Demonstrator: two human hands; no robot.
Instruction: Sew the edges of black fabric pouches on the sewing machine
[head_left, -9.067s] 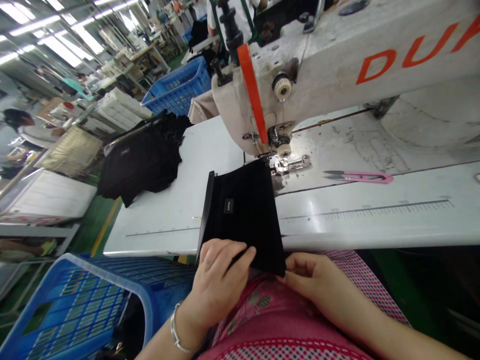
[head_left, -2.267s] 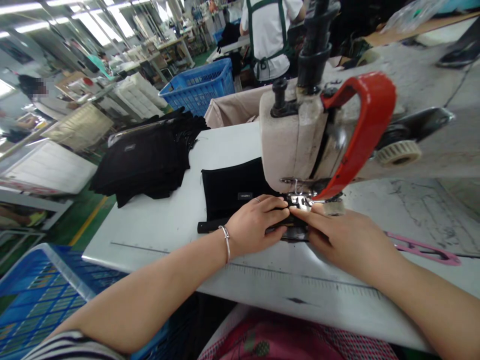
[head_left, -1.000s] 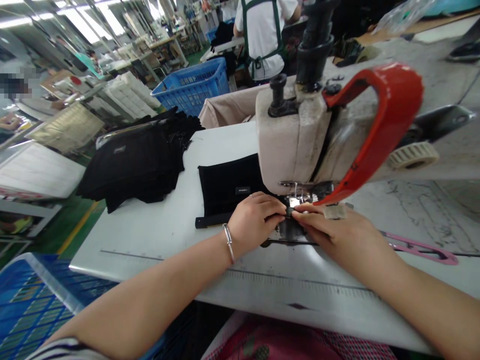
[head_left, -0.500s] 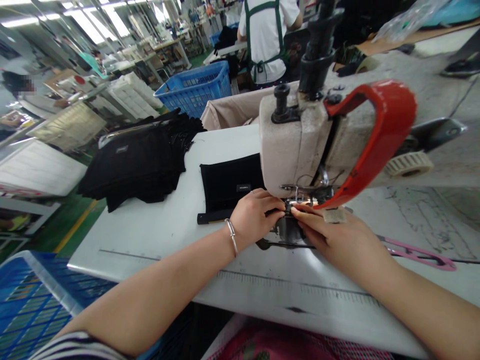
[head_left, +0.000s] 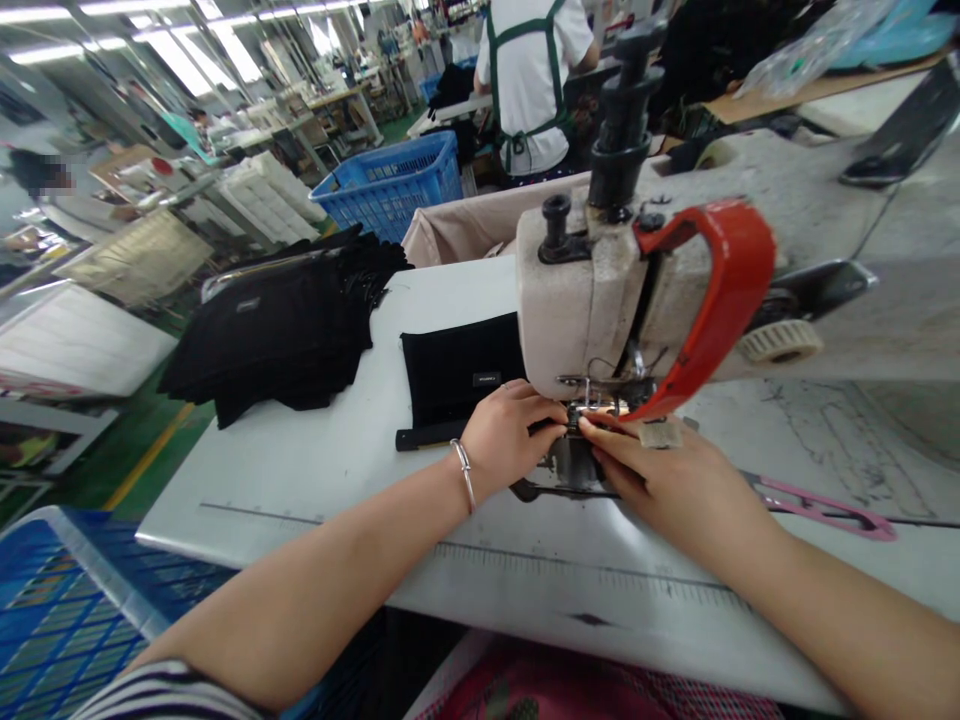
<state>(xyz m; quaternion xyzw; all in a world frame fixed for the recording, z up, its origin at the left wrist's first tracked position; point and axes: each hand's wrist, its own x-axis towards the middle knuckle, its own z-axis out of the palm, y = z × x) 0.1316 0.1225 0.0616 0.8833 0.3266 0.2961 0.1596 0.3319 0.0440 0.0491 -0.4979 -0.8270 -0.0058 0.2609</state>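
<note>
White bench: black cloth, label already on, spreads at ten o'clock from the left hand, which pinches its edge; right hand seemingly pinches too. Sewing looks unfinished.

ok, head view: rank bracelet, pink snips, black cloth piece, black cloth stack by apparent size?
1. black cloth stack
2. black cloth piece, partly hidden, ranked by what shows
3. pink snips
4. bracelet
</note>
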